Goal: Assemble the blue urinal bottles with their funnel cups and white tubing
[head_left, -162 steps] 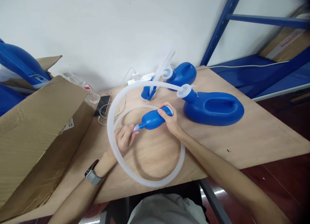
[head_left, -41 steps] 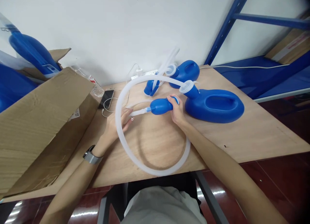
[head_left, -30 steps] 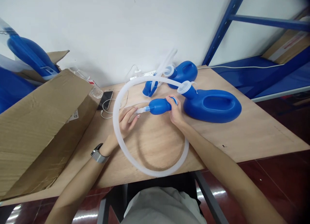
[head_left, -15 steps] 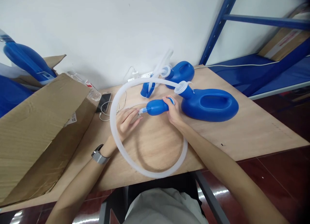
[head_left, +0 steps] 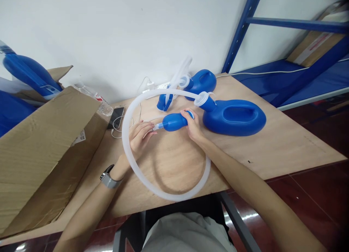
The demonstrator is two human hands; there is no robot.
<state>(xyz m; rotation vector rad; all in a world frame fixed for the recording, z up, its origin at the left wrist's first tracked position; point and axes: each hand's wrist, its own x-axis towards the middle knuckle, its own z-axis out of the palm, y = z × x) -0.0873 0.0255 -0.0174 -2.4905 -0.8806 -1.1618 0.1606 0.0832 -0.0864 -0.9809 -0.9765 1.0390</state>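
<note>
My right hand (head_left: 193,125) wraps round the wide end of a blue bulb-shaped urinal funnel (head_left: 173,122). From its narrow left end sticks a clear nozzle (head_left: 158,126), and the closed fingers of my left hand (head_left: 140,135) pinch its tip. Something small and shiny shows at those fingertips, too small to name. A translucent corrugated hose (head_left: 127,135) runs from the cap (head_left: 201,98) of a blue urinal bottle (head_left: 234,117), loops over my left hand and passes behind my right forearm. Its far end is hidden.
Behind lie another blue urinal bottle (head_left: 204,80) and a blue funnel (head_left: 164,102) with coiled hose. An open cardboard box (head_left: 46,150) stands left, near a phone (head_left: 116,117), a clear bottle (head_left: 103,106) and a power strip (head_left: 155,88). A blue shelf frame (head_left: 241,32) rises at right.
The view has shifted slightly, moving most things a little to the left. Less of the shiny bit shows at my left fingertips. Both hands keep about the same places on the funnel.
</note>
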